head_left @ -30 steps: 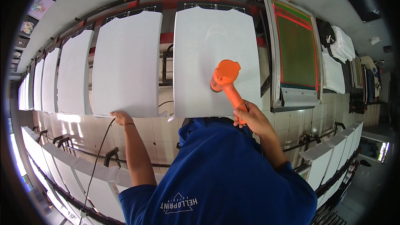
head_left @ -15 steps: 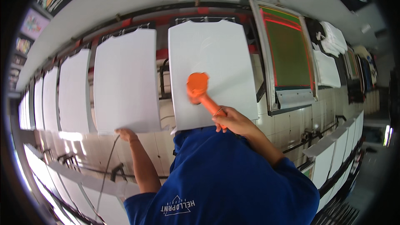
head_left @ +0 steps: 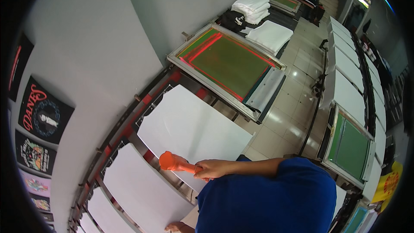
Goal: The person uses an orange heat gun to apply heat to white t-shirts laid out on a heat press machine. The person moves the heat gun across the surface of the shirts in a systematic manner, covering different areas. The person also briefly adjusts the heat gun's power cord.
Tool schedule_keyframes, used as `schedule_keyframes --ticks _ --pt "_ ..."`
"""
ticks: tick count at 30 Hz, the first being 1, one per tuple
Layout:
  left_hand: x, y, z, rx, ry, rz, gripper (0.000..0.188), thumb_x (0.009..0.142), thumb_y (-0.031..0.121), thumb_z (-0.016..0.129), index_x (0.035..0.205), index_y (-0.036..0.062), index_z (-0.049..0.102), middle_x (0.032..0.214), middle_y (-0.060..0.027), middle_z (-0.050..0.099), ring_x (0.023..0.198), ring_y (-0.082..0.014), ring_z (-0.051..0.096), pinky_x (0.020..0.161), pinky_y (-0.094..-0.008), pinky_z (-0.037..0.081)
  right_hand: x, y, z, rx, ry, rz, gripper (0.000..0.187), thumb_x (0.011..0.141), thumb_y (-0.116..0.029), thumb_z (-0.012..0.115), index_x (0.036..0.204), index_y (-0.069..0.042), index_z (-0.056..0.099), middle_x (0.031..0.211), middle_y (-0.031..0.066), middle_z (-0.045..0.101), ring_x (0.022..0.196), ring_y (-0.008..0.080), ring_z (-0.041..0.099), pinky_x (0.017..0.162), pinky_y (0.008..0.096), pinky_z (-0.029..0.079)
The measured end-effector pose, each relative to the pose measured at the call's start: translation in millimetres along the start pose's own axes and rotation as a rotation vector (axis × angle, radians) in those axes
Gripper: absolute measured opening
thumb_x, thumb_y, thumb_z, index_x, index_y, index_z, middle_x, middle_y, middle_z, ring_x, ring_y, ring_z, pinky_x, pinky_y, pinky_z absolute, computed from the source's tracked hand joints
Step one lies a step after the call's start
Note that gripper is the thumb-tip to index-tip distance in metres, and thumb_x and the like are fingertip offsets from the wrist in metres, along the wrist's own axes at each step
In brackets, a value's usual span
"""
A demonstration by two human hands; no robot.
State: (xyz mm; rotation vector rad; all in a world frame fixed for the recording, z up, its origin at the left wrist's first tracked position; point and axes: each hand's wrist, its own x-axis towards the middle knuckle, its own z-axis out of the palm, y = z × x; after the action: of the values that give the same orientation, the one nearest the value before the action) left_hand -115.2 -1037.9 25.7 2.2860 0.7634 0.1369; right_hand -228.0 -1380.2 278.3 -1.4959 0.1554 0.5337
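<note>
My right hand (head_left: 212, 170) is closed round the handle of an orange heat gun (head_left: 173, 162), whose wide head points left. It hangs over the near left side of a white shirt (head_left: 194, 125) stretched flat on a board. My left hand (head_left: 180, 227) is low in the picture, at the near edge of the neighbouring white shirt (head_left: 140, 185). Its fingers are bent together on what seems to be a thin dark cord, of which only a trace shows at the lower edge.
Beyond the shirt lies a framed printing screen (head_left: 228, 62) with a squeegee-like grey bar (head_left: 265, 89) at its side. Folded white shirts (head_left: 271, 34) are stacked past it. More boards (head_left: 347, 90) and a green screen (head_left: 348, 146) line the right, across a tiled aisle (head_left: 280, 123).
My view has swung to the right, bringing the screen and folded shirts nearer the middle. The heat gun has turned from pointing up-left over the shirt to pointing left near its edge.
</note>
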Motion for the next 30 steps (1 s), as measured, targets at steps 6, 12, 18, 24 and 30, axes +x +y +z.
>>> schedule_keyframes --ticks 6,12,18,24,30 --pt "-2 74 32 -0.106 -0.159 0.197 0.051 0.097 0.03 0.04 0.132 -0.0036 0.022 0.095 -0.019 0.061 0.082 -0.0287 0.061 0.068 -0.0363 0.052 16 -3 -3 0.027 0.207 -0.075 0.037 0.091 -0.039 0.056 0.098 -0.002 0.054 0.078 0.0026 0.056 0.073 0.0117 0.058 0.06 0.0266 0.045" --pt "-7 102 47 -0.139 -0.25 0.269 0.047 0.098 0.031 0.038 0.127 -0.0028 0.024 0.092 -0.018 0.06 0.078 -0.0274 0.06 0.065 -0.0355 0.051 19 -3 -11 0.111 0.076 -0.063 0.034 0.092 -0.037 0.056 0.098 -0.004 0.055 0.08 0.0018 0.055 0.074 0.0112 0.057 0.06 0.026 0.045" --pt "-15 116 54 -0.149 -0.303 0.305 0.043 0.098 0.032 0.036 0.123 -0.002 0.027 0.089 -0.017 0.059 0.075 -0.0262 0.058 0.062 -0.0347 0.049 3 9 -32 0.171 0.256 -0.084 0.037 0.091 -0.038 0.057 0.103 -0.003 0.056 0.081 0.0024 0.057 0.073 0.0102 0.058 0.06 0.0255 0.046" --pt "-26 122 61 -0.173 -0.353 0.323 0.039 0.098 0.033 0.034 0.118 -0.0012 0.029 0.085 -0.0159 0.058 0.072 -0.0249 0.057 0.059 -0.034 0.048 -13 18 -54 0.071 0.664 -0.062 0.044 0.091 -0.039 0.059 0.114 -0.003 0.051 0.088 0.0033 0.058 0.074 0.0106 0.059 0.059 0.026 0.047" --pt "-38 128 61 -0.168 -0.375 0.361 0.037 0.099 0.034 0.032 0.113 -0.0004 0.031 0.082 -0.0149 0.057 0.068 -0.0237 0.055 0.056 -0.0332 0.046 -2 22 -27 0.2 0.419 -0.149 0.042 0.089 -0.039 0.059 0.107 -0.002 0.052 0.082 0.0046 0.06 0.073 0.0126 0.061 0.055 0.0274 0.047"
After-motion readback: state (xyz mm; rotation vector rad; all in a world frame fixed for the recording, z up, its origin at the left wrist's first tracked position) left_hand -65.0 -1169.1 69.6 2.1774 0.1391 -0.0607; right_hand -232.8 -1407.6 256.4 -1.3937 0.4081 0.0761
